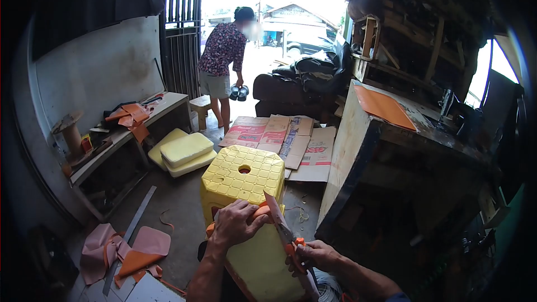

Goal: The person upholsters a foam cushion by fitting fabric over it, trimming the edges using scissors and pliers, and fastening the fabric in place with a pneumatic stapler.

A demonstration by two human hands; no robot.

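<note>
My left hand (239, 223) is closed on a piece of orange upholstery material (262, 211), whose paler back side shows along its upright edge. Orange-handled scissors (291, 249) are in my right hand (319, 257), with the blades against the edge of this material. Below my hands lies a pale yellow foam cushion pad (257, 268), partly wrapped at its sides by the orange material. Just beyond my left hand stands a yellow plastic stool (243, 176) with a hole in its top.
Foam pads (187, 150) and flattened cardboard (268, 134) lie on the floor ahead. Material scraps (126, 254) and a metal ruler (134, 221) are at lower left. A bench (168, 103) stands left, a worktable (349, 151) right. Another person (221, 56) near the doorway carries dark items.
</note>
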